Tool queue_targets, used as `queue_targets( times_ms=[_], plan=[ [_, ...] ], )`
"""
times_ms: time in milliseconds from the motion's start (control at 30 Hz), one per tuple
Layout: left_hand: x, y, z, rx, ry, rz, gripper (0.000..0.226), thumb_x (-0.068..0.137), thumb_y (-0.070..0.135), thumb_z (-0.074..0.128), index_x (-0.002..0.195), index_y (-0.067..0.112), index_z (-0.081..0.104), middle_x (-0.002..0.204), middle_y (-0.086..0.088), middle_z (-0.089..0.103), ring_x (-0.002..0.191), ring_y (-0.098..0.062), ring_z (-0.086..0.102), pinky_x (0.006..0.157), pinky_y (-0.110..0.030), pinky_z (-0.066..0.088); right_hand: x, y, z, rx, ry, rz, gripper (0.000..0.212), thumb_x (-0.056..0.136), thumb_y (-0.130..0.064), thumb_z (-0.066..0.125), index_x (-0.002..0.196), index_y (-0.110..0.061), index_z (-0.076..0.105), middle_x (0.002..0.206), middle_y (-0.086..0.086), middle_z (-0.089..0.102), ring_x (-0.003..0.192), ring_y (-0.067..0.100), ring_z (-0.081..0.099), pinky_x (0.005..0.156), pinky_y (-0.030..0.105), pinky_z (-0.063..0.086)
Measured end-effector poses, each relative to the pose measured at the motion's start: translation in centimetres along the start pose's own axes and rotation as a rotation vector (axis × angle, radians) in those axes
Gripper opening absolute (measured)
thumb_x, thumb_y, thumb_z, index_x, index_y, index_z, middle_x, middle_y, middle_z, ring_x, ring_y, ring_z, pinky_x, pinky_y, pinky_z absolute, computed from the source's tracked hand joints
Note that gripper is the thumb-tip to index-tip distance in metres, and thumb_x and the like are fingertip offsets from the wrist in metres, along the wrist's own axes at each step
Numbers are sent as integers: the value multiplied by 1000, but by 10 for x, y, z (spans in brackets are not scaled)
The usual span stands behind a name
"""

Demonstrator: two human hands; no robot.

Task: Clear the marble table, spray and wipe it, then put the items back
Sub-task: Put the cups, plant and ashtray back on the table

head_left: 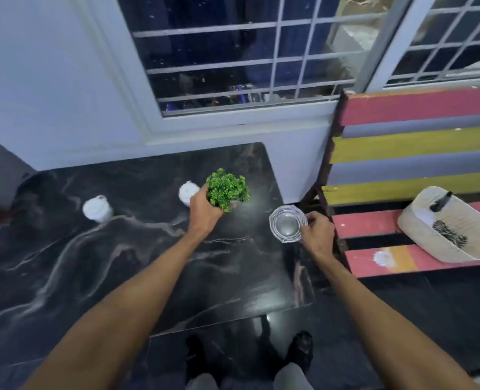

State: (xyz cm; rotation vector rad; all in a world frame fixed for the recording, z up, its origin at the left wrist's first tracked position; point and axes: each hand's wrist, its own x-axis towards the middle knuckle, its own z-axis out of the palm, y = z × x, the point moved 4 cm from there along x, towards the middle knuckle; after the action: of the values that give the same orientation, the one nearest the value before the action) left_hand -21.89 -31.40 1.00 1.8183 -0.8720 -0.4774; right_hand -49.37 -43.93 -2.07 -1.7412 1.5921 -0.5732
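Surface [120, 263]: black marble, glossy, white and pinkish veins running across it; a lamp glare is showing on its far right part.

My left hand [205, 213] is gripping a small green plant [227, 190] from below, fingers curling round its base. The pot is hiding under foliage and palm. The plant is sitting over the far right part of the surface; I cannot tell whether its base is touching the marble. Its foliage is forming a dense round tuft of tiny bright leaves. Its axis is standing upright, crown pointing up at me.

My right hand [317, 235] is pinching the rim of a clear glass dish [288, 224] at the right edge of the surface. Dish: round bowl, thick lobed rim, lying flat, mouth facing up, no long axis showing. Contact with the marble: cannot tell.

Two white jars are standing upright on the surface, one [188, 192] at its far middle, the other [97, 208] toward its far left.

Off the right edge of the surface, a slatted seat [413, 142] in red, yellow and grey is carrying a woven basket [452, 229].
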Motion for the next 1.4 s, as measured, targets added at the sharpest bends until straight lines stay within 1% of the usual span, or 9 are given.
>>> queue_targets(
  times_ms=[200,333,433,533,700,733,900,1067,1400],
  plan=[
    [7,-60,-145,36,16,-69,69,61,23,101,123,13,73,104,7,77,98,-10,72,89,-20,54,-94,-83,109,-10,-115,52,15,80,-5,61,86,-13,72,84,8,72,81,26,64,81,34,52],
    [14,-103,-197,72,8,-130,73,59,18,102,125,11,72,109,7,75,100,-10,70,92,-24,54,-144,-104,179,-10,-177,89,16,79,-3,59,81,-14,71,80,7,74,79,29,69,76,37,56],
    [28,-132,-214,66,-25,-177,73,60,12,100,127,13,71,112,8,75,104,-11,70,96,-28,56,-176,-116,218,-26,-235,113,15,83,2,59,84,-9,71,85,8,74,76,23,65,65,25,42],
    [52,-161,-222,38,-62,-233,77,57,6,100,127,14,72,111,6,77,103,-10,71,98,-32,58,-196,-124,251,-27,-228,94,19,83,3,62,80,-15,65,81,4,70,73,20,63,64,25,41],
    [90,-192,-219,23,-104,-254,77,58,4,100,128,13,71,112,8,74,105,-9,67,79,2,45,-209,-127,289,-31,-217,91,20,78,6,65,86,-13,67,82,2,71,70,15,63,59,21,43],
    [96,-198,-217,21,-113,-263,77,57,5,100,128,13,71,112,8,74,105,-9,67,80,2,45,-211,-128,294,-27,-216,89,23,78,7,64,85,-15,66,83,1,71,71,14,64,59,20,43],
    [115,-216,-211,-8,-143,-301,80,55,6,101,129,15,72,119,1,77,113,-14,70,102,-27,53,-214,-138,310,-1,-194,75,27,77,7,63,86,-18,64,82,-3,68,71,8,63,57,13,40],
    [120,-223,-210,-34,-157,-317,78,56,7,101,129,14,71,118,0,78,111,-15,70,103,-30,54,-215,-140,321,16,-198,73,35,72,11,60,86,-21,64,75,-7,67,65,11,63,57,23,47],
    [126,-231,-210,-69,-220,-364,75,58,5,100,127,17,71,113,5,77,110,-12,70,106,-31,52,-222,-130,335,-22,-174,99,30,76,8,65,88,-20,63,79,-5,66,69,14,63,59,20,44]
  ],
)
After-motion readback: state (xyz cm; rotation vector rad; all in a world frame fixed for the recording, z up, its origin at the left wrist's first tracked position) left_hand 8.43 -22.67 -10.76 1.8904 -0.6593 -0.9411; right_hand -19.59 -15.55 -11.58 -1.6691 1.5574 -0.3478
